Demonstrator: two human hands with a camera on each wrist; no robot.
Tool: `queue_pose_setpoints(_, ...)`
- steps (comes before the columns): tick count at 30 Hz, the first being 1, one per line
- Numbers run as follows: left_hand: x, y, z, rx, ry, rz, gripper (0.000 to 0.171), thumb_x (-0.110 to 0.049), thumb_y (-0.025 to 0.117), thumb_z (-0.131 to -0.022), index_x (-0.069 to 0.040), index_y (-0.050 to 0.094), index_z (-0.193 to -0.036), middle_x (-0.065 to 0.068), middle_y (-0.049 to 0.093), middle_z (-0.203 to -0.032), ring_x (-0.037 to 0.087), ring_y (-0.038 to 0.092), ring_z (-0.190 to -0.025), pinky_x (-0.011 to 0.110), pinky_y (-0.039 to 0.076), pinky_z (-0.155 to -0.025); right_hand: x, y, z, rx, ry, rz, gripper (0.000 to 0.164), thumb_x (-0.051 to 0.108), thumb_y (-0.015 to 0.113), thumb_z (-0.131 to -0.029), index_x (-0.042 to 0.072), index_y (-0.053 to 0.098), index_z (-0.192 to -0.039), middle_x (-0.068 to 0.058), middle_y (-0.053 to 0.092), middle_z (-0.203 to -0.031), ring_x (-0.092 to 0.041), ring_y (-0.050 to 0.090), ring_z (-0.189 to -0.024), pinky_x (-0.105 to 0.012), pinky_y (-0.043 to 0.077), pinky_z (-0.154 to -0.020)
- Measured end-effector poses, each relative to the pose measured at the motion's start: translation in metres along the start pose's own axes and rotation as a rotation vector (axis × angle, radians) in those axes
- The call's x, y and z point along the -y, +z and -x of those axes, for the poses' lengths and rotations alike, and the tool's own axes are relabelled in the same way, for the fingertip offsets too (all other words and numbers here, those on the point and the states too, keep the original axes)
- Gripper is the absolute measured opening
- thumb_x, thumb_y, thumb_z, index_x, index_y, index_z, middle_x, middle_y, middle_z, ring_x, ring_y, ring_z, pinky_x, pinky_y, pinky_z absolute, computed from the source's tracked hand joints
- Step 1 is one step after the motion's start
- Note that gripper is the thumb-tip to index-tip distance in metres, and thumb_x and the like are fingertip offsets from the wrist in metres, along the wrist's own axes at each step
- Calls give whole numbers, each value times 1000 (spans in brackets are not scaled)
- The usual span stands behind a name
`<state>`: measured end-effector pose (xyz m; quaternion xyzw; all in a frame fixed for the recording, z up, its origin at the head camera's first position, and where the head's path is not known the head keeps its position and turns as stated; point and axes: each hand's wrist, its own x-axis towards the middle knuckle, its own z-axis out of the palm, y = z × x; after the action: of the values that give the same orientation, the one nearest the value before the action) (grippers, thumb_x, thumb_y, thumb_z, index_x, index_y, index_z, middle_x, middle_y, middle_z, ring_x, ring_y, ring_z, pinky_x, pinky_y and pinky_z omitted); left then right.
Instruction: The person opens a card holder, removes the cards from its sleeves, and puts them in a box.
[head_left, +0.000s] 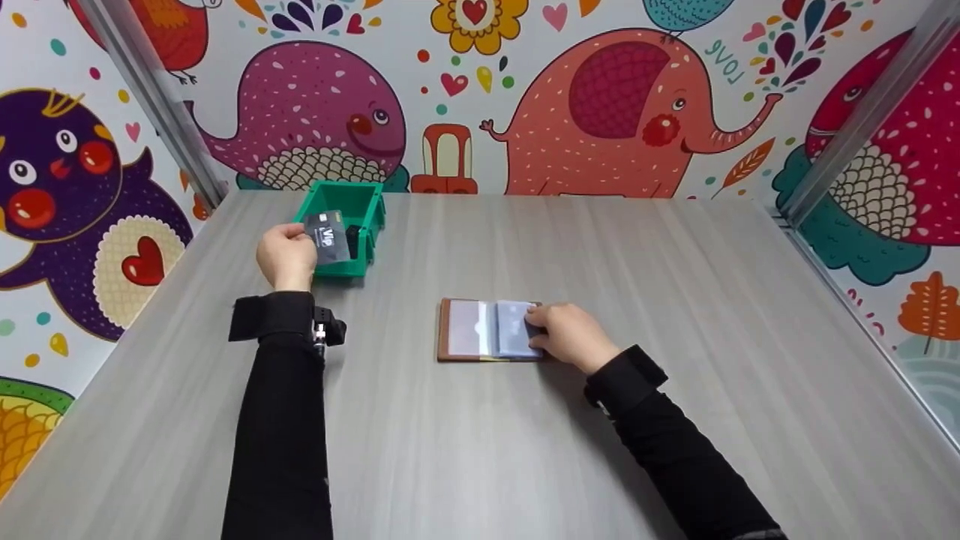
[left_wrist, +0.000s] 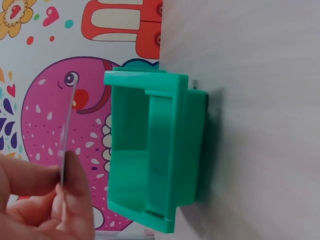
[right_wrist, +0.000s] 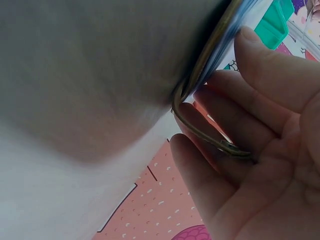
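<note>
My left hand (head_left: 286, 256) pinches a dark grey card (head_left: 328, 238) marked "Vip" between thumb and fingers. It holds the card up at the near left side of a green bin (head_left: 345, 268), overlapping the bin's opening in the head view. Edge-on, the card (left_wrist: 66, 130) shows as a thin line in the left wrist view. A brown card holder (head_left: 444, 330) lies spread open on the table, its clear sleeves (head_left: 514, 330) showing. At its right edge my right hand (head_left: 574, 334) grips it, thumb on the sleeves. A curved strap (right_wrist: 200, 134) of the holder runs toward the palm.
Inside the bin lies a small black object (head_left: 352, 238), partly hidden by the card. The grey wood-grain table (head_left: 420, 450) reaches back to a wall (head_left: 480, 90) printed with cartoon animals. Metal posts (head_left: 154, 97) stand at the back corners.
</note>
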<state>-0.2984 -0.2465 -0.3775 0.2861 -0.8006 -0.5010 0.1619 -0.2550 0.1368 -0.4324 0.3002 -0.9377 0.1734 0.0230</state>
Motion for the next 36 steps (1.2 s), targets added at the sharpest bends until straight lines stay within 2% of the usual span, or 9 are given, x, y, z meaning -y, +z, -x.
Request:
queue_pose_setpoints(7,3,9,-3,-57,10,20,36,-4,45,-100,1,60,-133,17,59,-134,29,51,-126,36,39,-106,-1,1,0,-4,-6,2,25,5,79,-81,0,74,-105,-17,66,-121,-38,65,-104,-47,51,-88)
queue_pose_setpoints(12,3,14,-5,-70,17,32,40,0,47,-97,1,57,-135,17,59,-134,29,51,-126,35,40,-106,-1,1,0,-8,-8,5,16,5,79,-80,2,73,-94,-16,67,-121,-38,66,-103,-47,52,-86)
queue_pose_setpoints(20,3,19,-8,-84,18,21,39,-3,45,-98,1,58,-135,17,58,-135,30,51,-126,37,39,-106,0,1,0,-2,-4,17,25,5,79,-80,1,75,-104,-16,67,-120,-37,65,-105,-47,52,-87)
queue_pose_setpoints(25,2,20,-10,-79,16,8,39,-4,45,-99,0,57,-136,17,57,-136,30,50,-127,37,38,-107,0,1,0,3,-12,23,19,5,79,-79,2,74,-98,-16,67,-121,-38,65,-103,-47,52,-86)
queue_pose_setpoints(32,3,25,-8,-49,61,42,44,0,45,-99,2,48,-143,18,56,-137,28,51,-129,34,38,-107,0,2,0,6,-9,32,23,6,79,-80,1,75,-102,-16,67,-121,-39,65,-102,-48,52,-86)
queue_pose_setpoints(36,4,27,-7,-60,103,16,40,0,46,-99,4,52,-139,20,59,-132,31,52,-126,37,39,-106,0,1,0,5,1,28,27,6,79,-80,1,75,-107,-16,67,-121,-39,65,-102,-48,51,-86)
